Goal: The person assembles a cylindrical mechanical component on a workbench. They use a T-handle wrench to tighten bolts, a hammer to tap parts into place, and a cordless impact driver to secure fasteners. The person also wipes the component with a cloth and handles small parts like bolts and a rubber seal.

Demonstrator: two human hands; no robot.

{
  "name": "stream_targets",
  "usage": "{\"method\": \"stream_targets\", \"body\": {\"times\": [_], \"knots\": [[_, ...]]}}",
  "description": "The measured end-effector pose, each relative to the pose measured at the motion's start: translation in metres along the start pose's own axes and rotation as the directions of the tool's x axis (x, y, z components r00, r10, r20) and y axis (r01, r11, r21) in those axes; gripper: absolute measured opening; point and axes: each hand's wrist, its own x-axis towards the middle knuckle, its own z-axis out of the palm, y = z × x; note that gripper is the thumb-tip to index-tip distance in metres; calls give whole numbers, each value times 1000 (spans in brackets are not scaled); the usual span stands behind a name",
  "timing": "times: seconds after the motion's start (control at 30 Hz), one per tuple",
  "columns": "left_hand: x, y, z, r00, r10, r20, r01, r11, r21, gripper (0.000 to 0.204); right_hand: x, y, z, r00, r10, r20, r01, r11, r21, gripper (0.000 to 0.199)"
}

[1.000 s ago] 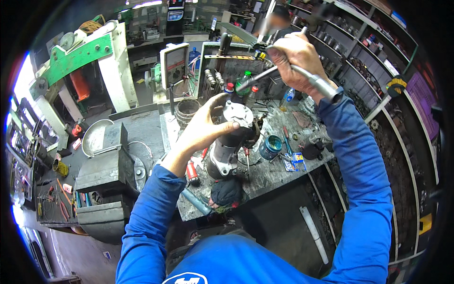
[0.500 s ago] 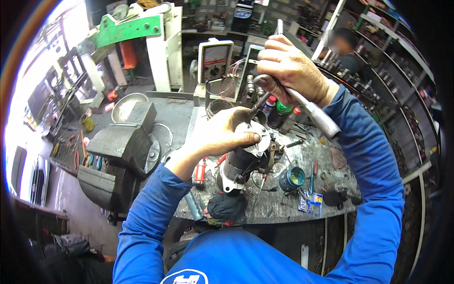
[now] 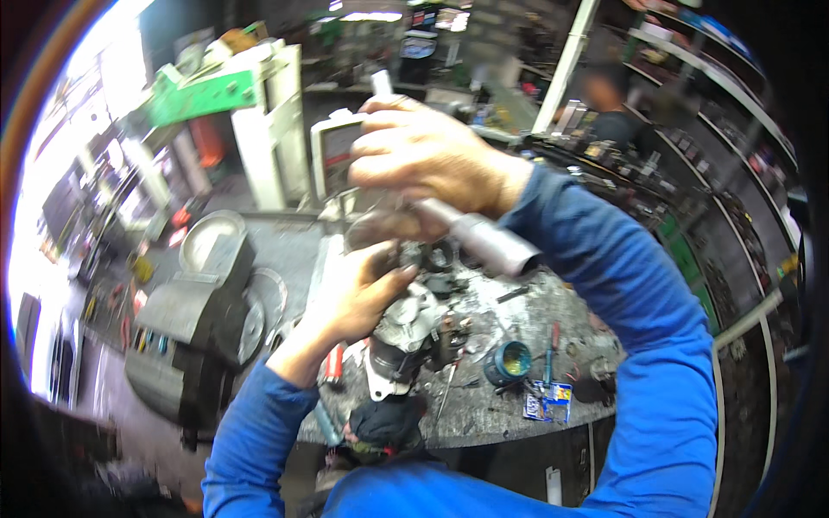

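Observation:
My right hand [image 3: 445, 164] is raised and closed round a crank-shaped metal speed wrench [image 3: 492, 243]; its thick sleeve sticks out toward the lower right and its other end shows above my knuckles. Below it, my left hand [image 3: 345, 293] has its thumb and fingers closed about the wrench's lower shaft, which blur and the hand largely hide. Under the left fingertips stands a motor-like cylinder [image 3: 409, 318], perhaps a starter motor, with a silver end cover on top and a black body. A pale metal flange shows at its lower end.
A large bench vise [image 3: 186, 315] stands to the left. On the worn bench [image 3: 484, 419] sit a blue-green tin [image 3: 507, 363], a blue card packet [image 3: 547, 402] and a dark rag [image 3: 384, 423]. A green-and-white press [image 3: 207, 97] rises behind; a co-worker [image 3: 609, 108] is at the far right.
My right hand and the wrench have swung leftward, over the left hand. The whole view has shifted, so the bench and motor appear lower and further left. My left hand stays at the motor's top.

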Motion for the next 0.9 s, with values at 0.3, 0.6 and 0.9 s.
{"method": "stream_targets", "body": {"times": [0.3, 0.6, 0.9], "knots": [[8, 4, 8, 1000, 24, -6, -25, 997, -73, 25, 11, -45, -4, 873, 481, -78, -487, 848, -209, 19], [4, 11, 6, 1000, 10, -12, -11, 1000, -15, 25, 52, -95, 18, 302, 869, -393, -911, 141, -388, 20], [9, 0, -1, 988, 152, 32, -150, 986, -68, 33, 36, -99, -18, 628, 750, -206, -727, 472, -499, 22]]}}
